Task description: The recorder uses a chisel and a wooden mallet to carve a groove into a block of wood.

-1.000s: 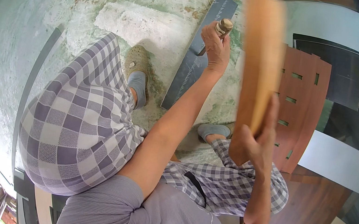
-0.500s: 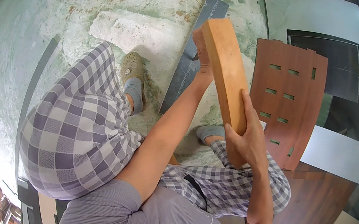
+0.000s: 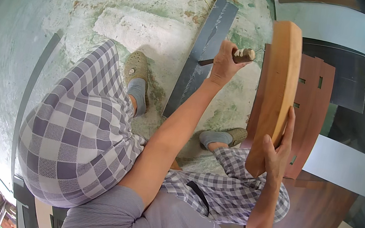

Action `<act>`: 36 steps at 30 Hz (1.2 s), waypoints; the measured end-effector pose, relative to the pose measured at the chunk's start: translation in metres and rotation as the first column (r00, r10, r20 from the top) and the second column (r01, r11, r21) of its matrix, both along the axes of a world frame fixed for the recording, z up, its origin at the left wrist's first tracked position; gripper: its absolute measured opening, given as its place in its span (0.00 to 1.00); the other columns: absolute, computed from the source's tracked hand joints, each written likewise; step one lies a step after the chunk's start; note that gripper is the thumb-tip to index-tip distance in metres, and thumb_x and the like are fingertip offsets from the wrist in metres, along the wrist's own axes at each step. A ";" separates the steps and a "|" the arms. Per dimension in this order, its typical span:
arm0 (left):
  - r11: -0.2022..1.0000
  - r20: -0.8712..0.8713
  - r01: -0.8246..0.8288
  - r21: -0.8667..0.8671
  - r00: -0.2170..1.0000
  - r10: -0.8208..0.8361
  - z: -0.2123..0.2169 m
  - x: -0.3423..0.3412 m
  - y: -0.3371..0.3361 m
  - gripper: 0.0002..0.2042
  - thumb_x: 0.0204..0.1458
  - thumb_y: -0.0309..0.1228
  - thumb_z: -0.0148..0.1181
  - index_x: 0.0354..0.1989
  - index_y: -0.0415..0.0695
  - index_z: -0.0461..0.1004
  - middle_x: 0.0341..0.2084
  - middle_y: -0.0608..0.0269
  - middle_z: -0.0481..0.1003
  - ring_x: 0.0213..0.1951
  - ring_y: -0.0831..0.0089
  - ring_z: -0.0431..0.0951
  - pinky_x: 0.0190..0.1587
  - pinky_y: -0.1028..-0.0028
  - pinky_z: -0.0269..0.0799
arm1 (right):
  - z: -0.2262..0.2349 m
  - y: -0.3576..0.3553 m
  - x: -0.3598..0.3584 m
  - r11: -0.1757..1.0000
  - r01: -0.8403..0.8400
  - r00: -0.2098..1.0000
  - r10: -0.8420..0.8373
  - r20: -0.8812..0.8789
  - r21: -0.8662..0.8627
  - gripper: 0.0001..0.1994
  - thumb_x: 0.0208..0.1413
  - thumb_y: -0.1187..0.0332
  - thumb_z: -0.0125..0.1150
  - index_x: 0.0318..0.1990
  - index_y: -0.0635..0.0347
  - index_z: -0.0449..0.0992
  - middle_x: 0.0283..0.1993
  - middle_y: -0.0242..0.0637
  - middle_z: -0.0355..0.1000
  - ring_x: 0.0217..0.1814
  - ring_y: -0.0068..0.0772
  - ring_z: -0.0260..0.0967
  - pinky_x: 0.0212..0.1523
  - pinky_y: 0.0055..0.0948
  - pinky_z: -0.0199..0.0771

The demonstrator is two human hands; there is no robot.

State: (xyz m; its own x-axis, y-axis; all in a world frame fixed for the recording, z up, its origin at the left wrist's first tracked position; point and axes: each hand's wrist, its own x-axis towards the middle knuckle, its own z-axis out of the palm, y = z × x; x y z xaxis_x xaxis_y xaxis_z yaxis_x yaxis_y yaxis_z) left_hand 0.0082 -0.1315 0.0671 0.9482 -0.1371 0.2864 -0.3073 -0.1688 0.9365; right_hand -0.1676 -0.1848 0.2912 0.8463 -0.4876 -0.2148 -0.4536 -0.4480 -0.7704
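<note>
Your left hand is closed around the chisel, fingers wrapped on its handle; the butt end of the handle projects past the thumb side, tilted to the right, and the blade slants left, its tip against the dark board. Whether the tip bites into the surface, you cannot be told from this view. The board lies on the floor ahead of you, 1 ragged pale line running along its length. Your right hand grips the lower end of the wood block, thumb on the near face and fingers along the right edge; the block points away from you, raised, well apart from the chisel's butt. Your 2 shoes are on the floor, the left shoe left of the board, the right shoe right of its near end. The slotted panel lies partly behind the block, with the white sheet just beside it.
</note>
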 end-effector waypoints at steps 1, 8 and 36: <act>1.000 0.057 0.010 0.028 0.998 -0.011 -0.003 -0.001 0.000 0.27 0.37 0.36 0.75 0.38 0.43 0.61 0.31 0.58 0.63 0.32 0.58 0.67 0.36 0.64 0.67 | -0.001 0.001 -0.003 0.997 0.063 0.998 -0.064 0.015 0.037 0.43 0.42 0.67 0.57 0.70 0.52 0.47 0.70 0.47 0.50 0.67 0.43 0.56 0.64 0.39 0.58; 0.997 0.108 0.083 -0.004 0.991 -0.082 -0.008 0.002 -0.007 0.21 0.34 0.26 0.71 0.38 0.43 0.67 0.34 0.54 0.71 0.39 0.52 0.72 0.41 0.60 0.69 | -0.014 0.013 -0.009 0.997 -0.021 0.985 0.009 -0.170 -0.073 0.41 0.46 0.69 0.55 0.70 0.52 0.46 0.70 0.52 0.49 0.69 0.48 0.53 0.64 0.39 0.57; 0.921 0.064 0.377 0.097 0.921 -0.383 0.020 -0.022 -0.016 0.18 0.34 0.24 0.67 0.37 0.45 0.69 0.33 0.57 0.73 0.39 0.55 0.72 0.41 0.61 0.68 | -0.012 -0.002 -0.010 0.990 0.135 0.988 -0.131 -0.085 0.050 0.42 0.45 0.59 0.55 0.70 0.53 0.47 0.69 0.49 0.50 0.69 0.44 0.52 0.64 0.39 0.57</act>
State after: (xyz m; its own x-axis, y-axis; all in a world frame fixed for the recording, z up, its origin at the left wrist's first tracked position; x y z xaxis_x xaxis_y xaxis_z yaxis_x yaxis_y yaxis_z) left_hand -0.0143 -0.1472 0.0873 0.7943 -0.5085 0.3323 -0.4370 -0.0984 0.8941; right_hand -0.1780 -0.1870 0.2796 0.7533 -0.5798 -0.3103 -0.5685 -0.3369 -0.7506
